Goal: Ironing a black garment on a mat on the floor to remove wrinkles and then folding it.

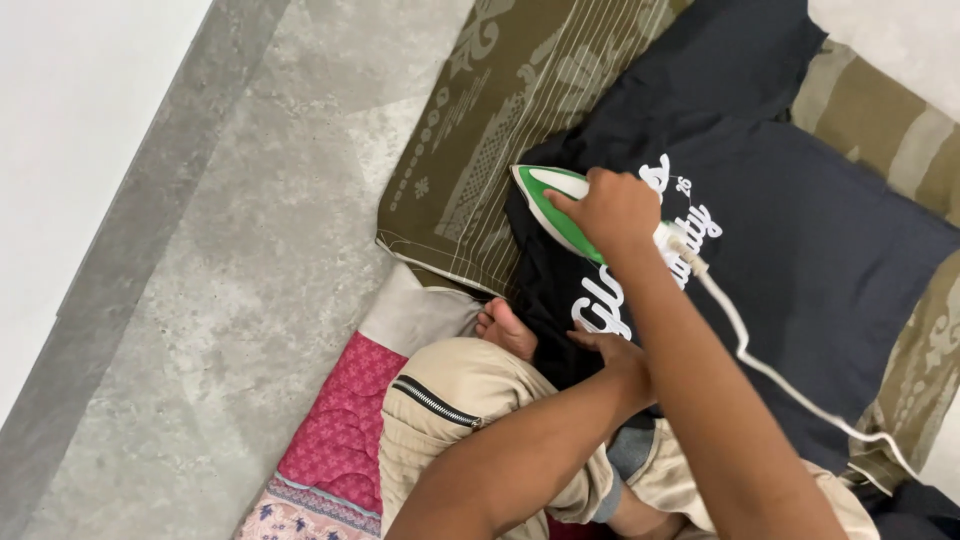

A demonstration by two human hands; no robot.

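On shirt (800,230): right hand (612,210) grips iron (550,200) (left hand (615,352) flat).

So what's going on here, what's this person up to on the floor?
A person sits cross-legged on the floor, ironing a dark T-shirt with white lettering, spread over an olive patterned cloth. The right hand grips a green and white iron resting on the shirt, its white cord trailing off to the right. The left hand presses the shirt's near edge flat. A pink quilted mat lies under the person's knee.
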